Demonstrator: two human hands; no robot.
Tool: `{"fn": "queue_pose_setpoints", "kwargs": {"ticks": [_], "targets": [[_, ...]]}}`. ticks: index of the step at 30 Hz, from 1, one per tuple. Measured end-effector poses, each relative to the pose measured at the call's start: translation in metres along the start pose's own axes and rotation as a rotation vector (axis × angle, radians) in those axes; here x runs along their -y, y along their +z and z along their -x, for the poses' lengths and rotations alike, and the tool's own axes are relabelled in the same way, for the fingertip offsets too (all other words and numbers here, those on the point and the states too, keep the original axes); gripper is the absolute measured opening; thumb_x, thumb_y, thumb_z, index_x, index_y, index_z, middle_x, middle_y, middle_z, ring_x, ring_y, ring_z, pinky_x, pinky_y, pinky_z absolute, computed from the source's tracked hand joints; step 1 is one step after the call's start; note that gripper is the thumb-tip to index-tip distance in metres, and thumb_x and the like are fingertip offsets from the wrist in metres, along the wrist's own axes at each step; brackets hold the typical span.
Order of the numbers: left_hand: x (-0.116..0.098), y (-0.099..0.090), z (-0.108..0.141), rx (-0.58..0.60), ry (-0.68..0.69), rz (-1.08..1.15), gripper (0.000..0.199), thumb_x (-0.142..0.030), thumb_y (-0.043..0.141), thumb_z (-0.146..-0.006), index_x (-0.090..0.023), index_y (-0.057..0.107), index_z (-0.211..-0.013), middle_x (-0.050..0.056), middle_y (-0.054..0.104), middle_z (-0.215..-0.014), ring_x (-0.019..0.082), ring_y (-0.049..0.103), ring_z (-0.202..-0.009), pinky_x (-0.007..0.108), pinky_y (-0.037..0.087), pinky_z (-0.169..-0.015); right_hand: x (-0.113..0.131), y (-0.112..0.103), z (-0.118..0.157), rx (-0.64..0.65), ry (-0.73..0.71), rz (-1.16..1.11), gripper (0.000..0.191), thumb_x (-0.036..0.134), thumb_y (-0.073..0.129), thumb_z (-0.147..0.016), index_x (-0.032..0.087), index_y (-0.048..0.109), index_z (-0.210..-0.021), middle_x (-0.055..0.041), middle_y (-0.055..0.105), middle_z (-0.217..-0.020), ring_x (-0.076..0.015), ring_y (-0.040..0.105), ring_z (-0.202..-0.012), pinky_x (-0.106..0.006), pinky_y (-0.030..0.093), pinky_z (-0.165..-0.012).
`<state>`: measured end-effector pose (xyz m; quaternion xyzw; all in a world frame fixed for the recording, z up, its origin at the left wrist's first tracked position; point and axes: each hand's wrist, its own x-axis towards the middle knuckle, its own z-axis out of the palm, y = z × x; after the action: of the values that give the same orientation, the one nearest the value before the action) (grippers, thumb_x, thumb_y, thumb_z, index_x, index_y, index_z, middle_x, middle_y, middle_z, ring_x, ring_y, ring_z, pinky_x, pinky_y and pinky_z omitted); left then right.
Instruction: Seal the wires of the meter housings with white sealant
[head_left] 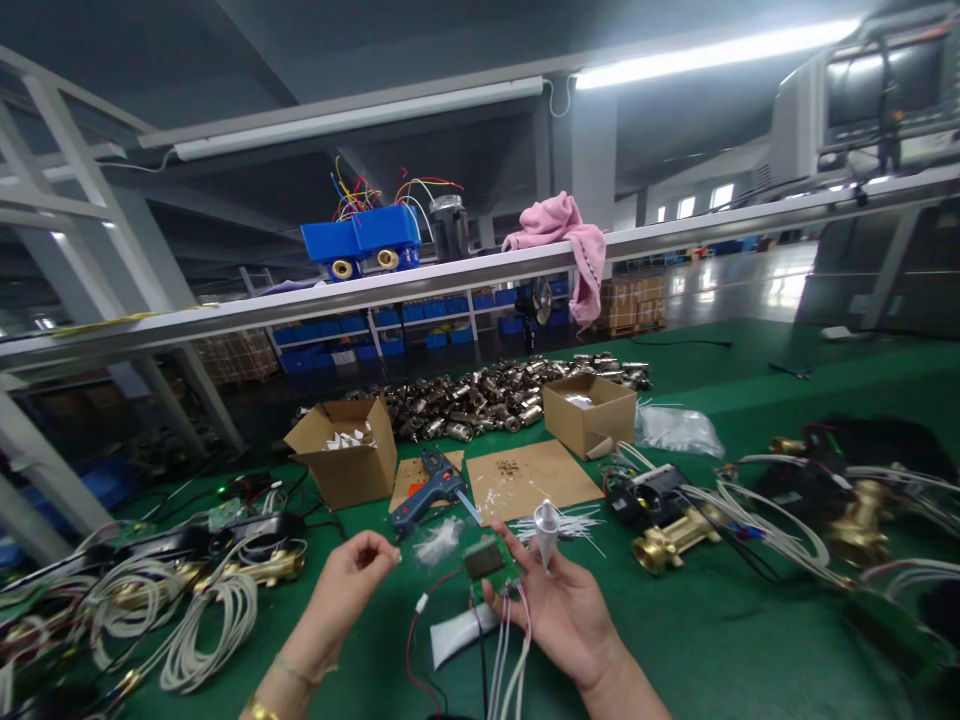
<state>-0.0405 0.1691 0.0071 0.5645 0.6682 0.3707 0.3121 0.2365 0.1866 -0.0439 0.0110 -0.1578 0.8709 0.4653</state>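
Observation:
My right hand [574, 615] holds a green circuit board [480, 585] with a dark display [485, 560] at its edge, between thumb and fingers. A silver cone-shaped piece [547, 530] stands up among the fingers of that same hand. Wires [517, 650] run down from the board toward the lower edge. To the left, my left hand [349, 580] is closed in a pinch, apart from the board; a tiny pale bit may be at its fingertips, too small to name. Under the board lies a white tube-like packet [461, 635] on the green bench.
A blue glue gun [427, 495] rests by cardboard sheets [532, 475]. Open cardboard boxes [352, 465] flank a pile of metal fittings [472, 400]. Brass valves with coiled cables lie left [210, 630] and right [675, 535]. White cable ties [574, 525] lie behind my right hand. A shelf [480, 265] spans above.

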Motion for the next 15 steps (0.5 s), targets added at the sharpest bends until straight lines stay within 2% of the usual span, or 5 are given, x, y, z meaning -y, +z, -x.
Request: {"fn": "queue_pose_setpoints", "kwargs": {"ticks": [4, 6, 9, 12, 15], "targets": [[0.02, 0.025, -0.028, -0.143, 0.109, -0.335, 0.026, -0.04, 0.061, -0.096, -0.016, 0.059, -0.084, 0.0, 0.058, -0.081, 0.017, 0.057, -0.079, 0.036, 0.049, -0.082, 0.001, -0.001, -0.002, 0.008, 0.016, -0.005, 0.015, 0.034, 0.086, -0.081, 0.024, 0.077, -0.088, 0.0014, 0.067, -0.133, -0.0234, 0.064, -0.116, -0.047, 0.048, -0.103], [0.023, 0.043, -0.037, -0.1, 0.208, -0.464, 0.02, -0.034, 0.061, -0.097, -0.016, 0.061, -0.088, 0.003, 0.061, -0.092, 0.021, 0.059, -0.095, 0.043, 0.047, -0.095, 0.002, -0.002, -0.002, 0.009, 0.021, -0.005, 0.016, 0.034, 0.086, -0.081, 0.025, 0.077, -0.09, 0.0016, 0.067, -0.133, -0.0246, 0.064, -0.117, -0.048, 0.048, -0.103], [0.022, 0.056, -0.044, 0.073, 0.353, -0.583, 0.015, -0.029, 0.068, -0.091, -0.016, 0.064, -0.086, 0.004, 0.063, -0.096, 0.024, 0.057, -0.106, 0.048, 0.042, -0.102, 0.001, -0.003, -0.002, 0.014, 0.013, -0.008, 0.014, 0.034, 0.085, -0.082, 0.025, 0.078, -0.09, 0.0006, 0.067, -0.133, -0.025, 0.063, -0.118, -0.048, 0.047, -0.103], [0.018, 0.048, -0.043, 0.194, 0.431, -0.607, 0.016, -0.028, 0.078, -0.079, -0.017, 0.068, -0.086, 0.004, 0.066, -0.104, 0.026, 0.056, -0.109, 0.048, 0.04, -0.101, 0.001, -0.003, -0.002, 0.011, 0.019, -0.004, 0.013, 0.034, 0.084, -0.083, 0.025, 0.078, -0.088, -0.0006, 0.067, -0.132, -0.0248, 0.064, -0.116, -0.048, 0.047, -0.102], [0.017, 0.03, -0.027, 0.112, 0.444, -0.542, 0.011, -0.029, 0.067, -0.084, -0.021, 0.07, -0.09, 0.006, 0.068, -0.109, 0.028, 0.055, -0.109, 0.046, 0.039, -0.098, 0.001, -0.002, -0.002, 0.009, 0.02, 0.004, 0.014, 0.034, 0.084, -0.082, 0.024, 0.077, -0.087, -0.0003, 0.068, -0.132, -0.0237, 0.064, -0.115, -0.048, 0.047, -0.103]]}}
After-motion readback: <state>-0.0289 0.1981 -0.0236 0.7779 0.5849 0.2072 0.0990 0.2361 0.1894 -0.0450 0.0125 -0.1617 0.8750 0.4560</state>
